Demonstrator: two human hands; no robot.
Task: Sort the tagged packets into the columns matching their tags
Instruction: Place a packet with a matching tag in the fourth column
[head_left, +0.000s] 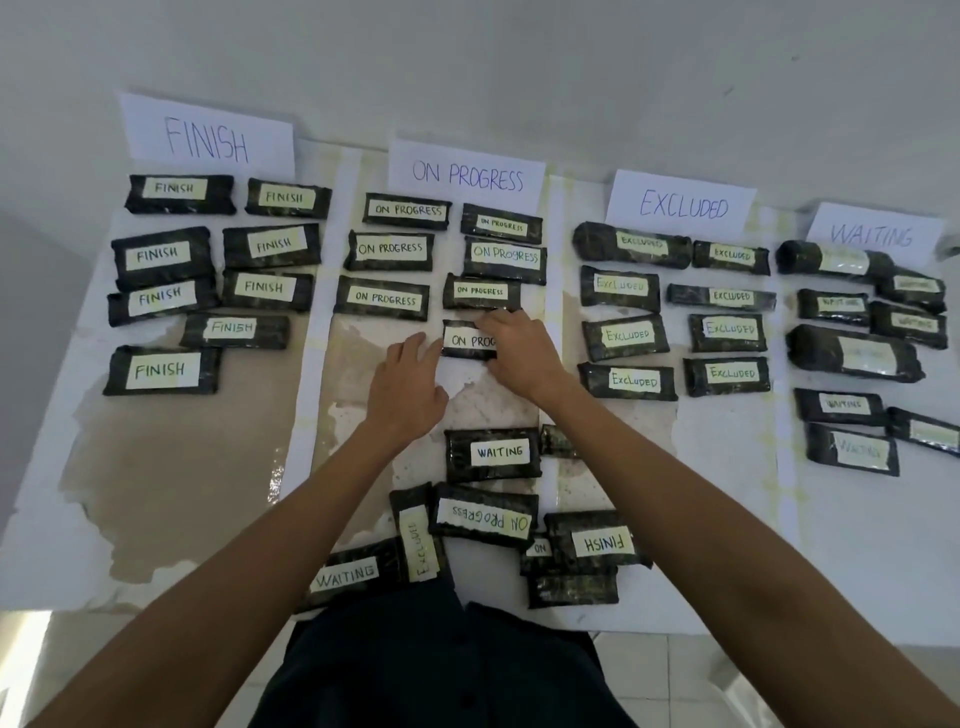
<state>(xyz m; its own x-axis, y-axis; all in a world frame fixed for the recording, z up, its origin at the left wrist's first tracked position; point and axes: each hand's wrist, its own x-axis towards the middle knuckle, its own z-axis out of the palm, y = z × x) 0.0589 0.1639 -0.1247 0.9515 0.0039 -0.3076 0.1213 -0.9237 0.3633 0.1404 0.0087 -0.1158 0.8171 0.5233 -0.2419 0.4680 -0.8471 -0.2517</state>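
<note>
A dark packet tagged ON PROGRESS (464, 340) lies in the ON PROGRESS column below several others. My right hand (519, 349) covers its right end, fingers curled over the top edge, holding it. My left hand (410, 387) rests just left of it, fingers spread, touching its left edge. Column signs read FINISH (208, 137), ON PROGRESS (467, 176), EXCLUDED (683, 204) and WAITING (872, 235), each with several tagged packets beneath. Unsorted packets lie near me: WAITING (498, 452), ON PROGRESS upside down (485, 517), FINISH upside down (602, 543), EXCLUDED (420, 540), WAITING (348, 574).
The table (182, 467) has a white cover with torn brown patches and white strips dividing the columns. A wall stands behind the signs. Tiled floor (675, 670) shows below the near table edge. A partly hidden packet (558, 440) lies right of the near WAITING packet.
</note>
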